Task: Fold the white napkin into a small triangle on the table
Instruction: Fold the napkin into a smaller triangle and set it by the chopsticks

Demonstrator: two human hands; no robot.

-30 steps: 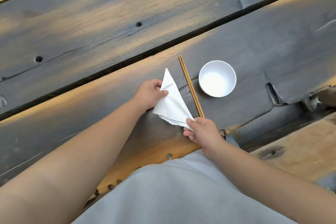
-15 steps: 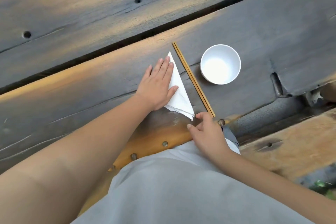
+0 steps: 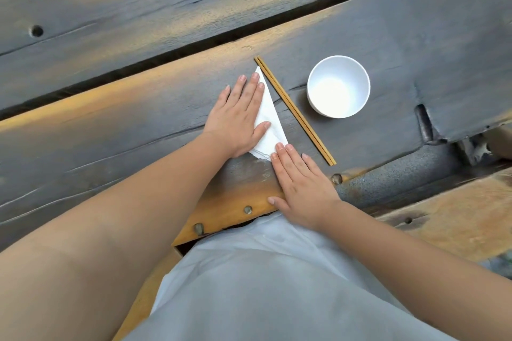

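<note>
wooden table point(image 3: 415, 44), flat triangular napkin point(image 3: 270, 122)

A rustic eating spot, perhaps outdoors: weathered plank tabletop point(image 3: 388, 44), chopsticks point(image 3: 295, 111) laid beside a white cup point(image 3: 338, 86).

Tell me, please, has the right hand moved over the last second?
Yes. The right hand released its pinch and now presses flat on the folded white paper napkin's near corner, beside the wooden chopsticks.

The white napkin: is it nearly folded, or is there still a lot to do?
Nearly done. The white paper napkin already lies as a small triangle on the dark wooden table. Both hands lie flat: the left hand covers its left side, the right hand has fingertips on the near corner. Only lifting the hands looks left.
</note>
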